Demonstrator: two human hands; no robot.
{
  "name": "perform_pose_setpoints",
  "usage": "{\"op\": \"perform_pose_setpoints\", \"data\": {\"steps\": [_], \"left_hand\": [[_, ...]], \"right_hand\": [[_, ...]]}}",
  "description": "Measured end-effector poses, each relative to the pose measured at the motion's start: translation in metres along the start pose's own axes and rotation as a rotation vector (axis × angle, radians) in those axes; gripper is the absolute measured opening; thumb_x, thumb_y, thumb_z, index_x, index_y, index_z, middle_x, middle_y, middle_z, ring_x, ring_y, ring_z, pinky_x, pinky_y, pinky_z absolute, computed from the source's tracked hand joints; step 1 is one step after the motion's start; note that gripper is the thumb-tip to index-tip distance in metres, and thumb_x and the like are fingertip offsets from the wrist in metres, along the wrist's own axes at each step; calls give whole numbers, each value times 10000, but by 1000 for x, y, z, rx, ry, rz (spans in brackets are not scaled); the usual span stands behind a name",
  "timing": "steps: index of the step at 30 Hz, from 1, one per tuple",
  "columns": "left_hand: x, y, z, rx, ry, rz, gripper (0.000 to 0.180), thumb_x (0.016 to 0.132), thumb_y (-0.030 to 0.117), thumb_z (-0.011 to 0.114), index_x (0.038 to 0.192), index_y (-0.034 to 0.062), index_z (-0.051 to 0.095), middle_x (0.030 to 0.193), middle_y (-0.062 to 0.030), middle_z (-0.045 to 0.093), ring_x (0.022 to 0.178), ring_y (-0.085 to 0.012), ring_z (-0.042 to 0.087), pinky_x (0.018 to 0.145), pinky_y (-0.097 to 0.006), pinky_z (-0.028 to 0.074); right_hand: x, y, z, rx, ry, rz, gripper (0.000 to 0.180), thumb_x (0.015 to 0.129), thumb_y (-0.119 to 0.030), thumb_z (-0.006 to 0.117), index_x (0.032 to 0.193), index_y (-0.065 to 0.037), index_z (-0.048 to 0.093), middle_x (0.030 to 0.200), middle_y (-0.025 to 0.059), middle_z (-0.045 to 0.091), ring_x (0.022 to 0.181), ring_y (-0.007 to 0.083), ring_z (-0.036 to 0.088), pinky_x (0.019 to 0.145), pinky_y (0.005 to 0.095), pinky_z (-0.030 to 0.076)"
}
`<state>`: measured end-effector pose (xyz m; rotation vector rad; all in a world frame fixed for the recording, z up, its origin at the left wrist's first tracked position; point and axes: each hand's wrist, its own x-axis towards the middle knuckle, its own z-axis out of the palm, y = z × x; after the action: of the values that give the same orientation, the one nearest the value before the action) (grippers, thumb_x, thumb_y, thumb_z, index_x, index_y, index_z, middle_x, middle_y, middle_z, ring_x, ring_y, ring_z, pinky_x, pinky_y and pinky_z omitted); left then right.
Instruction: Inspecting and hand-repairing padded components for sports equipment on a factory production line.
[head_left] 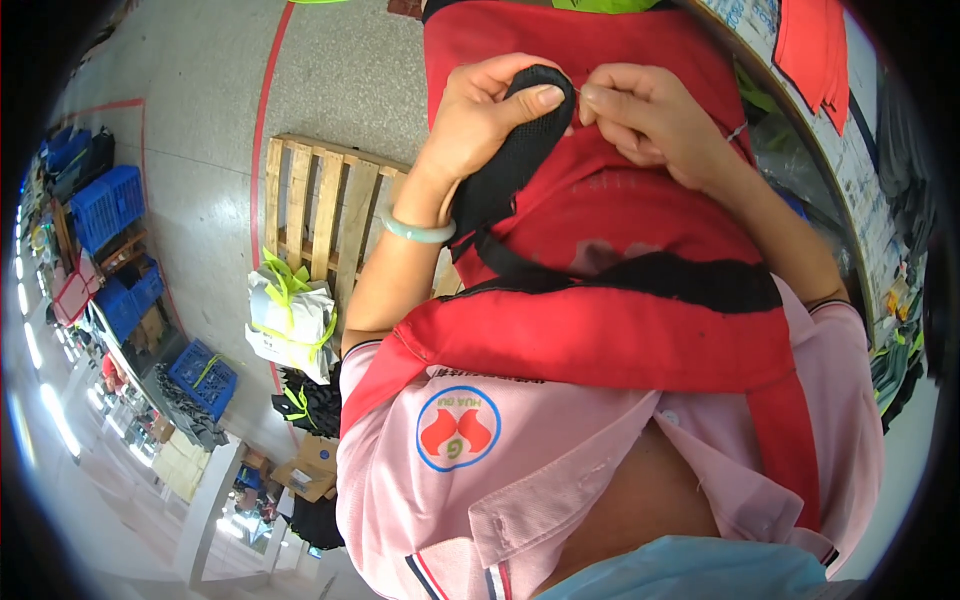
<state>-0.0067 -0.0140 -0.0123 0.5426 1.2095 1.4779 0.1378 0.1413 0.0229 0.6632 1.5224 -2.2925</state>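
A black mesh fabric piece (505,170) with a rounded, thick-edged end is gripped in my left hand (475,120). The thumb presses on the upper end of the piece, and its lower part hangs down past my wrist over the red apron (625,215). Just right of the black edge, my right hand (655,120) is closed in a pinch, thumb against forefinger. A very fine line shows between these fingertips and the fabric edge; whether it is thread or a needle I cannot tell. Both hands are raised in front of the apron.
At my right runs a table edge with a patterned cover (860,190) and red fabric pieces (812,60) on it. A wooden pallet (325,200) lies on the floor at left, near a white bundle tied with yellow-green strips (290,315). Blue crates (108,205) stand farther left.
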Motion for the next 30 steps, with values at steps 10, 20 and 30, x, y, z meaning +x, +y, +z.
{"op": "perform_pose_setpoints", "data": {"steps": [10,20,30], "left_hand": [[20,-6,0,-108,-7,-48,180,858,51,675,1023,-19,656,836,-44,682,722,-101,635,660,-215,522],[29,-2,7,11,-25,-164,238,864,46,659,1092,-18,631,891,-43,663,788,-116,642,715,-230,516],[75,24,26,260,-36,149,252,804,98,723,1024,-15,676,1004,-35,639,948,-125,585,847,-239,441]], "right_hand": [[-3,-2,-42,-561,115,-192,228,939,-245,568,918,-28,634,660,-3,550,586,49,486,569,188,394],[-182,74,-288,-1077,1775,-588,234,890,-294,629,975,-94,718,961,99,684,892,214,636,820,317,472],[-88,20,-160,-463,1137,-515,257,922,-228,591,1127,-85,651,940,43,666,772,134,607,701,264,485]]}}
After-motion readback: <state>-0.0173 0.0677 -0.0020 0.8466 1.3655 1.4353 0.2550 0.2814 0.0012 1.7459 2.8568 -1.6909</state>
